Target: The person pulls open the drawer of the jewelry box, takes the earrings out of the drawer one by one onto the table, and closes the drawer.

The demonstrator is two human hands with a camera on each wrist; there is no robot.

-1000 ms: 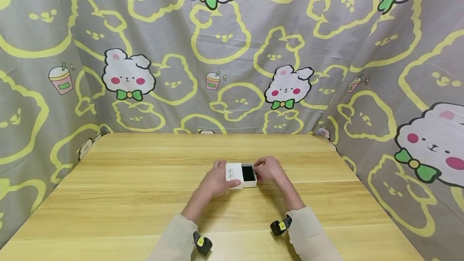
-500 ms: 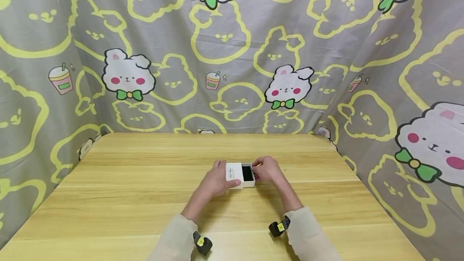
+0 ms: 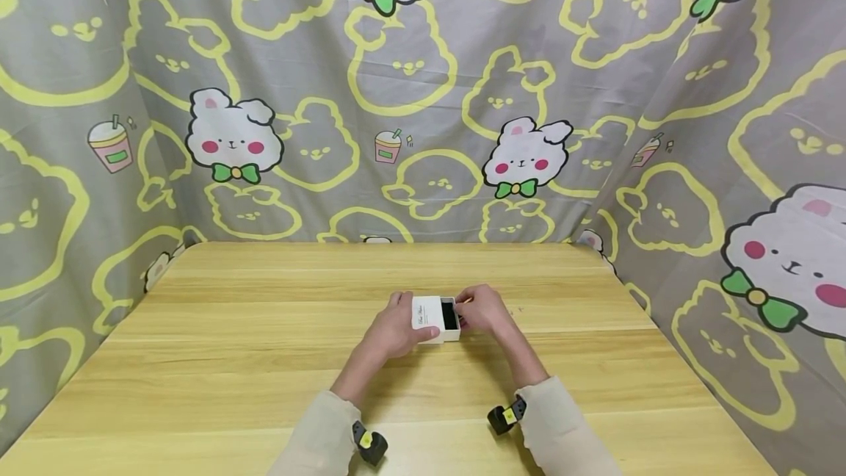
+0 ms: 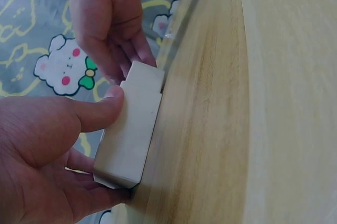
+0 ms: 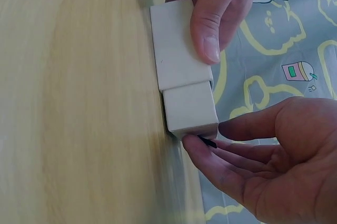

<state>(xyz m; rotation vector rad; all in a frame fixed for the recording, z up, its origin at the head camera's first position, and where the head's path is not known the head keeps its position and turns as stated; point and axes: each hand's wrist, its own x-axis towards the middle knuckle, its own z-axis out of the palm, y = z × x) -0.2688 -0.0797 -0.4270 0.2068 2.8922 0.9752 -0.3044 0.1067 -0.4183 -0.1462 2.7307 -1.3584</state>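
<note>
A small white drawer box lies on the wooden table, its printed sleeve to the left. The white drawer sticks partway out to the right, and a black interior shows inside it. My left hand grips the sleeve from the left, with the thumb along the near side and the fingers round the far side. At the drawer's outer end, my right hand holds the end wall between thumb and fingers. A short black tab pokes out beside those fingertips.
The wooden table spreads around both hands. Behind it and at its sides hangs a grey curtain with yellow outlines and white bunny faces. Black wrist cameras sit at the cuffs of both beige sleeves.
The drawer has slid left, further into the sleeve, and my right hand has moved left with it. My left hand has stayed in place on the sleeve.
</note>
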